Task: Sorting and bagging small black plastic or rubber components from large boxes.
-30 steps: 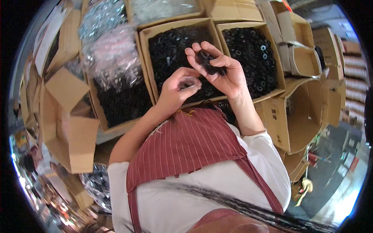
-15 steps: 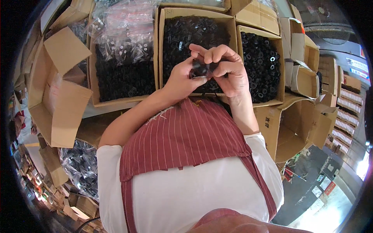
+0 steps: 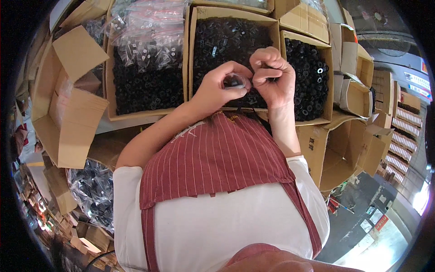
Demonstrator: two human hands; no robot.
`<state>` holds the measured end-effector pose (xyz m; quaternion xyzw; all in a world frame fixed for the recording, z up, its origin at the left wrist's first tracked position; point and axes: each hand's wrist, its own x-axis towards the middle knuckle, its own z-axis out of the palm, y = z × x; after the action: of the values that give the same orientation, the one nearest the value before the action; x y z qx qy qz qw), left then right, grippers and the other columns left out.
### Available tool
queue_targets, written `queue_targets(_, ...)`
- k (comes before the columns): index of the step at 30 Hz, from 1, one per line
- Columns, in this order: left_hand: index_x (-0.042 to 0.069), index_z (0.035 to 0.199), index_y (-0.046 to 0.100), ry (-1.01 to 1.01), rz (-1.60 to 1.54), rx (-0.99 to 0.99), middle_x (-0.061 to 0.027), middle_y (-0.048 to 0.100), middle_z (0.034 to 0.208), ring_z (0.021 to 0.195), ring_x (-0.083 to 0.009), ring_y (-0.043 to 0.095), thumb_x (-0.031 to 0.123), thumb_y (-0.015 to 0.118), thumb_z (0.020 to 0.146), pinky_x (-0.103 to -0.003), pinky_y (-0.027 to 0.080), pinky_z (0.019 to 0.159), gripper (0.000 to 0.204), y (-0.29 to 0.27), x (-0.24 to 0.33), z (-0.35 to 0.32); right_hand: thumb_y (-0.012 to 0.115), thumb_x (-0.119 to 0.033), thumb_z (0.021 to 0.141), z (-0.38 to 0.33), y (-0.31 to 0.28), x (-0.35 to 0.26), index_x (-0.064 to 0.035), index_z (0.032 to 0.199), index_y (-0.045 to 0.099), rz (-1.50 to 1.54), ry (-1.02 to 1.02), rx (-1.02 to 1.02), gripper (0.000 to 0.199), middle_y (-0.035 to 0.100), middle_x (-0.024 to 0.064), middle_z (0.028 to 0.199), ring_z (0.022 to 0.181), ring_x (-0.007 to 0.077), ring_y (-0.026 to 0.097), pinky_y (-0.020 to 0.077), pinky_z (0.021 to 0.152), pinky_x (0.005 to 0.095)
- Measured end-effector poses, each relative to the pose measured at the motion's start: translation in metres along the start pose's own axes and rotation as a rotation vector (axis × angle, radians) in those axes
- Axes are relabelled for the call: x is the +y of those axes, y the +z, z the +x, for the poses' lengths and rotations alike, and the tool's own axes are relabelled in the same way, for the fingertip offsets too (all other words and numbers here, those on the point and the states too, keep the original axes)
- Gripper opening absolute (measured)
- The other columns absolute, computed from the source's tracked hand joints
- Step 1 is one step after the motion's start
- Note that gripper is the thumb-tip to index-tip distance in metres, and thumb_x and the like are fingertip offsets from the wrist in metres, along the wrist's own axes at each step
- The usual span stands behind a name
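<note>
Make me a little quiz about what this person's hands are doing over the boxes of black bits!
1. True or false: the left hand pinches a small clear plastic bag.
2. What fills the brown cardboard box under both hands?
A. red balls
B. small black plastic parts
C. paper sheets
3. Fill in: the right hand is curled ____ to the left hand, above the same box.

Key:
1. true
2. B, small black plastic parts
3. close
</note>
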<state>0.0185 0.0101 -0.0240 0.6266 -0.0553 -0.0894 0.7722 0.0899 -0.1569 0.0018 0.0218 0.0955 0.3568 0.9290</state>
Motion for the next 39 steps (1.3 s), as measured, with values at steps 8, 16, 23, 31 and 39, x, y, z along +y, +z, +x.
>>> queue_targets(8,-0.006,0.135,0.044,-0.014,-0.829,0.003,-0.0101,0.058,0.111,0.103,-0.023,0.059,0.003,0.065,0.085,-0.037,0.048,0.094,0.055,-0.032,0.038,0.005,0.044,-0.016,0.104,-0.014,0.008,-0.006,0.001,0.121,0.058,-0.756,-0.153,0.192,0.028,0.041,-0.0047,0.058,0.037,0.0057,0.028,0.0265,0.032,0.0207)
queue_targets(16,-0.009,0.144,0.034,0.081,-0.801,-0.097,-0.0141,0.056,0.126,0.125,-0.0287,0.053,0.012,0.055,0.095,-0.044,0.04,0.113,0.058,-0.041,0.067,0.016,0.062,-0.03,0.101,-0.02,0.026,0.034,-0.0008,0.12,0.065,-1.362,0.08,0.11,0.035,0.047,-0.0079,0.061,0.047,0.0,0.036,0.0249,0.041,0.0194)
queue_targets(23,-0.011,0.148,0.026,0.191,-0.71,-0.227,-0.0255,0.048,0.143,0.138,-0.0381,0.043,0.029,0.051,0.097,-0.048,0.031,0.119,0.069,-0.033,0.078,0.02,0.064,-0.02,0.099,-0.022,0.029,0.036,-0.0044,0.104,0.067,-1.293,-0.1,0.116,0.017,0.045,-0.0089,0.058,0.046,-0.0005,0.034,0.024,0.042,0.0194)
queue_targets(31,-0.009,0.144,0.037,0.227,-0.581,0.011,-0.0209,0.061,0.124,0.125,-0.0353,0.056,0.041,0.044,0.104,-0.044,0.043,0.108,0.064,-0.018,0.071,0.011,0.061,-0.018,0.101,-0.02,0.029,0.04,-0.0032,0.107,0.066,-1.222,-0.157,0.111,0.017,0.048,-0.0079,0.058,0.048,0.0014,0.041,0.0304,0.044,0.0187)
queue_targets(39,-0.006,0.142,0.041,0.283,-0.602,0.073,-0.0137,0.064,0.114,0.113,-0.0268,0.063,0.044,0.034,0.108,-0.039,0.048,0.099,0.061,-0.022,0.076,0.01,0.063,0.003,0.091,-0.026,0.048,0.049,0.0033,0.13,0.059,-2.129,-0.831,-0.223,0.04,0.071,0.0151,0.085,0.059,0.0177,0.067,0.0534,0.054,0.029)
